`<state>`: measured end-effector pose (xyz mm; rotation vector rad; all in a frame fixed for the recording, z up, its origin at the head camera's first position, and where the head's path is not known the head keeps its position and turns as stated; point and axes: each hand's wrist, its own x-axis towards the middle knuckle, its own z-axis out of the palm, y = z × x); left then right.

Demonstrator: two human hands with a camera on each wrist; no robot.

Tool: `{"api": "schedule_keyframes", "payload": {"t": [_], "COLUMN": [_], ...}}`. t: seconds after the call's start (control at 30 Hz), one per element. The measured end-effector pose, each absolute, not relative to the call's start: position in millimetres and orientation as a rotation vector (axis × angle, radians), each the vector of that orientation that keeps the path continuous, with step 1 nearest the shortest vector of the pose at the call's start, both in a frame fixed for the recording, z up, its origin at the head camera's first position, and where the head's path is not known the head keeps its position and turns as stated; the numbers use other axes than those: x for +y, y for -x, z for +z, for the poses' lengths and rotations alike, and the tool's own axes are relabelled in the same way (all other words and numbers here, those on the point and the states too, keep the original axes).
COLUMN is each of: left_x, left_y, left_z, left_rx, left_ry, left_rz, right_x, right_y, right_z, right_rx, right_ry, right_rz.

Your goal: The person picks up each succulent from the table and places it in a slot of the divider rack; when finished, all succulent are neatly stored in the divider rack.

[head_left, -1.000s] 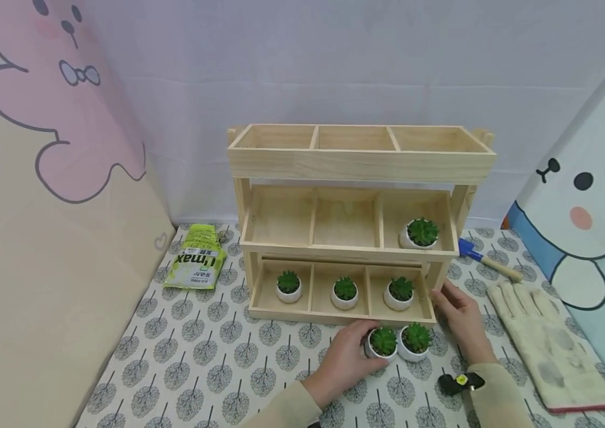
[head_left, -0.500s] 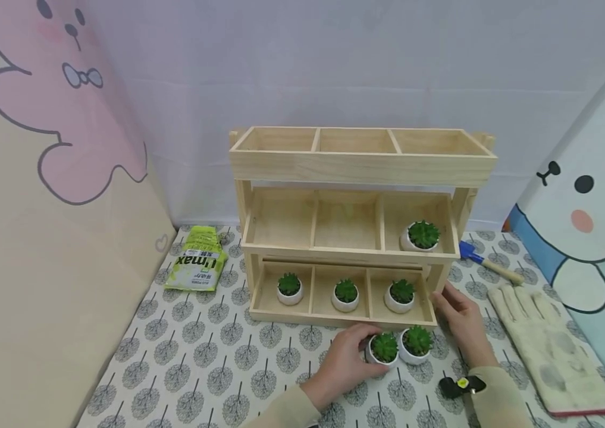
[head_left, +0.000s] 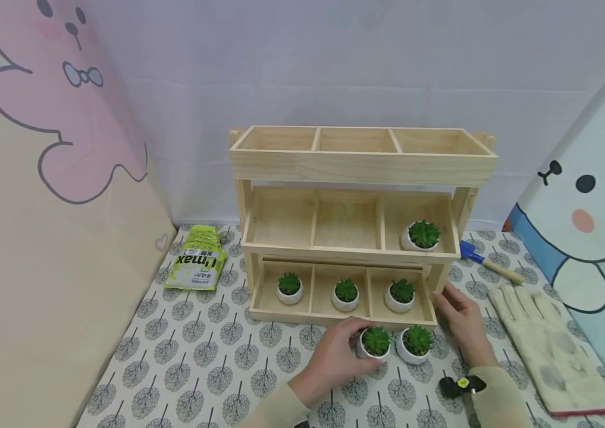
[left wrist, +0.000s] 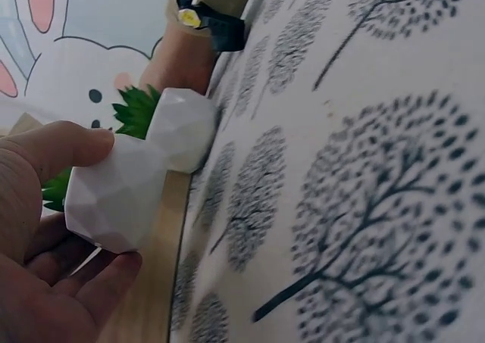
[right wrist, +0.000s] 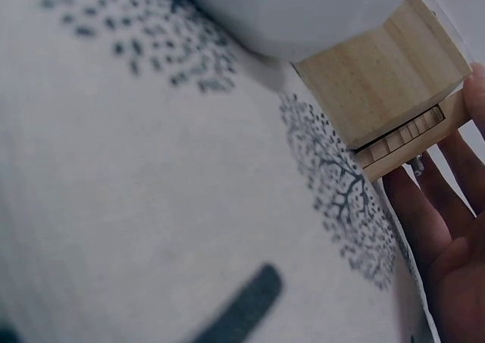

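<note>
A small succulent in a white pot (head_left: 374,352) is gripped between the thumb and fingers of my left hand (head_left: 334,356), low in front of the wooden shelf (head_left: 363,168). The left wrist view shows the pot's faceted white side (left wrist: 117,199), with the thumb over the rim and the fingers underneath. A second potted succulent (head_left: 408,354) stands on the cloth just to its right. At the shelf's lower right, my right hand (head_left: 463,324) grips the upright, thumb on one side and fingers behind (right wrist: 424,214).
One succulent (head_left: 423,235) sits in the middle tier's right compartment. Each bottom compartment holds one, such as the left succulent (head_left: 289,288). A green bag (head_left: 197,258) lies at left. A blue-headed trowel (head_left: 486,263) and cream gloves (head_left: 554,351) lie at right.
My left hand has shifted a little to the left with its potted succulent, and a gap now shows between the two front pots. The right hand keeps its place on the shelf.
</note>
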<state>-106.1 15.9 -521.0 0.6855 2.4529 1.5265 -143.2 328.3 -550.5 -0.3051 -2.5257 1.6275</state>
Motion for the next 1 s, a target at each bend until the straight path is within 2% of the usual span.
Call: {"api": "schedule_keyframes", "payload": {"t": [1.0], "left_x": [-16.5], "left_y": [140.0], "left_z": [-428.2], "left_rx": [2.498], "left_ry": [-0.876], "left_rz": [1.605], "right_x": [328.6], "right_y": [143.2], "right_z": [-549.7], "right_rx": [-2.547], "right_ry": [0.278], "right_rz": [1.594]}}
